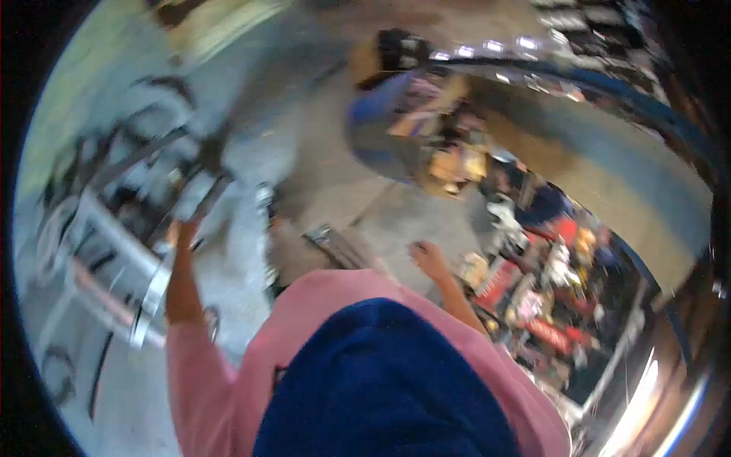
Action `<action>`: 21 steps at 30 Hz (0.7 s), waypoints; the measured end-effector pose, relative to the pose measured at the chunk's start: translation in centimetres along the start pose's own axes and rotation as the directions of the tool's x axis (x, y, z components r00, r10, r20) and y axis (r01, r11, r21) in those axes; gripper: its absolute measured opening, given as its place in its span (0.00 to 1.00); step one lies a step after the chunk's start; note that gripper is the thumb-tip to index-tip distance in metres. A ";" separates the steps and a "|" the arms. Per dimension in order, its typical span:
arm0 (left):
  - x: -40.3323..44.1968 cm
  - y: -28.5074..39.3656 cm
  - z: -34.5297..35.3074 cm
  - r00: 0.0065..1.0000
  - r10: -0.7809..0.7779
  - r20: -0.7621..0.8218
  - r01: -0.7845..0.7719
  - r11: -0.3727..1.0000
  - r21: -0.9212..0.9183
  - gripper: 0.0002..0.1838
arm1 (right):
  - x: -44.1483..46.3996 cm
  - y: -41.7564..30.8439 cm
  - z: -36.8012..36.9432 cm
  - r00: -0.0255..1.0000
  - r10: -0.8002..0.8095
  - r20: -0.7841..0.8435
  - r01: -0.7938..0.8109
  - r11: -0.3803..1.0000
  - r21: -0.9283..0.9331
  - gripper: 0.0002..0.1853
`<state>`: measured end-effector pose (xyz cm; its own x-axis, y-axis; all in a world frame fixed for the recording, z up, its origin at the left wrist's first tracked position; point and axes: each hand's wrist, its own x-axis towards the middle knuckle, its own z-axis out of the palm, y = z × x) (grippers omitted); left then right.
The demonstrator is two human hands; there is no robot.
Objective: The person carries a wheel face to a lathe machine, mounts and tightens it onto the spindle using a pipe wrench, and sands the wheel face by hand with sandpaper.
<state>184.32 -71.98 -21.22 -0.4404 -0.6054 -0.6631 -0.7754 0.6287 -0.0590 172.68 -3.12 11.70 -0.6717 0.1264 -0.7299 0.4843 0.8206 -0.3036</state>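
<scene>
Motion blur softens the whole head view. My left hand (181, 231) reaches forward on the left, fingers closed at the lower end of a dark bar (213, 196); what they grip is not clear. Beside that hand stands a light grey metal frame (126, 234) with dark parts inside it. My right hand (429, 259) hangs over the floor right of centre, its fingers loosely curled with nothing visible in them. Close to its right begins a large heap of mixed items (544, 286), some red, white and yellow.
A blue drum (373, 126) ahead holds scraps and packaging. Along the right side runs a curved blue-edged surface (632, 167) with shiny parts (582, 27) beyond its far end. A dark flat piece (335, 245) lies on the floor ahead of my body.
</scene>
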 end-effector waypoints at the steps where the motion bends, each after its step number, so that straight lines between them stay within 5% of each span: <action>1: 1.0 -0.5 1.3 1.000 0.004 -0.028 -0.004 1.000 0.000 0.44 | 1.5 0.9 0.4 0.996 -0.089 -0.014 0.089 0.996 0.000 0.22; 4: 3.0 -1.6 2.9 0.995 -0.021 -0.092 0.020 1.000 -0.016 0.47 | 1.2 -5.8 0.2 0.989 -0.146 -0.013 0.144 0.986 -0.084 0.22; 5: 8.1 -4.4 9.1 0.952 0.086 -0.294 -0.090 0.996 0.000 0.44 | 1.0 -7.7 0.1 0.992 -0.126 0.008 0.126 0.992 -0.021 0.22; 6: 5.2 -1.8 3.5 0.992 -0.070 0.109 0.066 0.997 0.043 0.42 | 1.2 -7.9 0.4 0.993 -0.115 -0.009 0.115 0.993 -0.010 0.22; 9: 1.8 0.1 -1.1 0.969 -0.109 0.223 0.106 0.994 0.025 0.43 | 2.0 -7.2 0.5 0.969 -0.247 -0.022 0.244 0.964 -0.105 0.21; 14: -1.4 0.4 -2.8 0.994 -0.100 -0.050 0.101 0.995 0.023 0.35 | 5.4 -1.7 -1.5 0.959 -0.278 0.060 0.283 0.951 -0.124 0.19; 16: -3.7 2.4 -3.7 0.982 -0.058 -0.181 0.055 0.998 -0.021 0.32 | 8.1 1.5 -3.7 0.989 -0.134 0.066 0.130 0.990 0.061 0.18; 18: -6.2 6.1 -4.9 0.953 0.005 -0.302 -0.033 0.996 -0.086 0.30 | 11.4 2.2 -7.8 0.997 -0.072 0.033 0.075 0.993 -0.095 0.17; 21: -9.9 12.0 -4.1 0.904 0.111 -0.414 -0.270 0.897 -0.349 0.23 | 20.9 6.2 -13.4 0.906 -0.392 -0.160 0.331 0.891 -0.309 0.21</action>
<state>177.54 -60.41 -12.33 -0.6709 -0.6796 -0.2968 -0.7351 0.5569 0.3865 154.13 12.08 2.70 -0.8883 -0.1179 -0.4439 0.0359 0.9458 -0.3229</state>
